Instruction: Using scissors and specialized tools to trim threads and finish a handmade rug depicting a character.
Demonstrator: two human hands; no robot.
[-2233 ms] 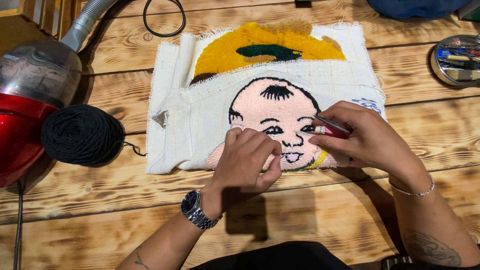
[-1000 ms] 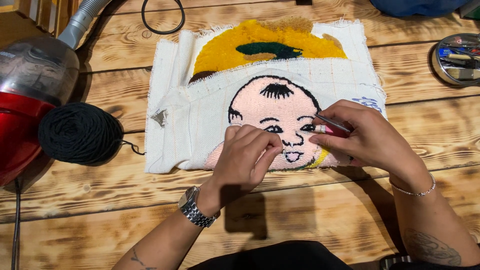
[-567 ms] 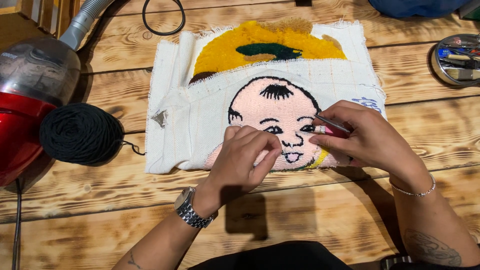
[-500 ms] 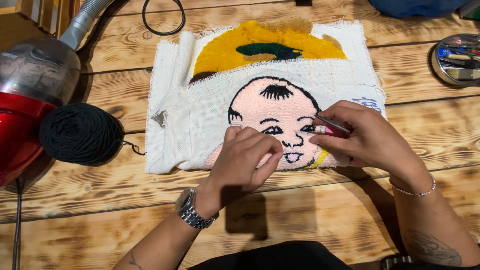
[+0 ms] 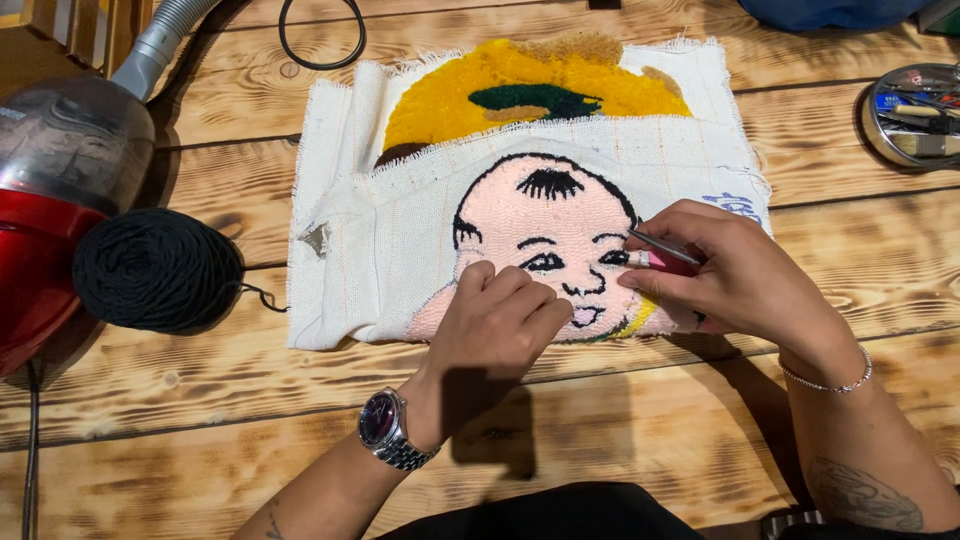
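Head view looks down on a table (image 5: pixel 200 420) of scorched, strongly grained wooden planks; little of the room shows beyond it. One tufted rug piece (image 5: pixel 530 200) on white backing cloth lies flat at the middle, with one pink baby face outlined in black and one yellow patch above it. One ball of black yarn (image 5: pixel 158 270) sits left of the cloth, just beside one red vacuum cleaner (image 5: pixel 50 220) with a grey hose. One round metal tin (image 5: pixel 915 115) stands at the far right, and one black cord loop (image 5: pixel 320 35) at the top. Two hands work on the face: the left hand (image 5: pixel 500 325) rests curled on the chin area, while the right hand (image 5: pixel 740 280) pinches a slim metal tool (image 5: pixel 660 248) with a pink tip beside the cheek.
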